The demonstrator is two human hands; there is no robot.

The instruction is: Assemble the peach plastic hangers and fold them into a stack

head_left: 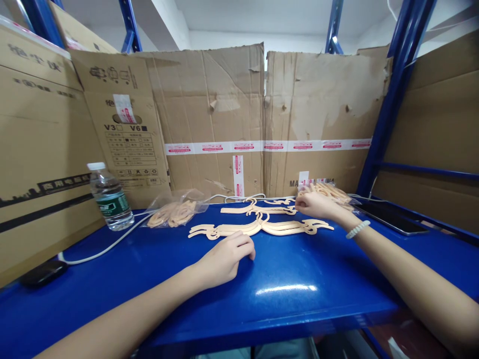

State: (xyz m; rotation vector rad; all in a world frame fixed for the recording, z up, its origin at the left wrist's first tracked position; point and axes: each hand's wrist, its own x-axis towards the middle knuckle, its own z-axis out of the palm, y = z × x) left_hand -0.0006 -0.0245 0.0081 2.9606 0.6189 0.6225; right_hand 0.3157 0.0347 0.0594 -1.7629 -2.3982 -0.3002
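The front beige hangers seem light, stiff, slightly slippery, best held mid-bar; left hand and right hand have bent fingers, whether holding something I cannot tell

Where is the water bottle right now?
In the head view, the water bottle stands toward the left end of the blue tabletop, in front of the cardboard panel marked V6 and just left of the clear bag of beige pieces.

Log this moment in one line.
left hand: near front hangers | right hand: by right-hand bag, hold unclear | bottle: upright
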